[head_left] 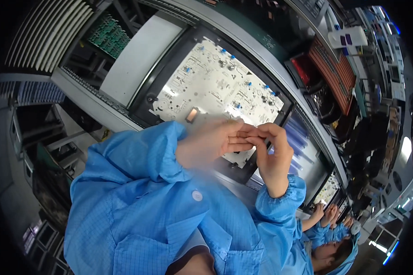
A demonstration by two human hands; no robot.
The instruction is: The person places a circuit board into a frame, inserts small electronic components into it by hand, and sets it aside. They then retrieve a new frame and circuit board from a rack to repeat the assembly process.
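Note:
Over the board, my left hand (211,140) has its fingers folded inward and pressed together, its wrist side smeared by blur. My right hand (273,149) meets it from the right, thumb and index fingertip pinched at the left hand's fingers. Anything held between them is too small or hidden to make out. Beneath both hands lies a white panel (215,82) with dark printed marks, cut-outs and several small blue pegs, set in a black frame (174,59). A copper-coloured patch (192,114) shows on it beside my left hand.
The frame sits between metal conveyor rails (261,59). A pale flat plate (140,59) lies left of it, with green circuit boards (108,36) in a rack beyond. A red bin (304,69) and brown ribbed trays (332,68) stand at right. Co-workers' hands (328,214) work further along.

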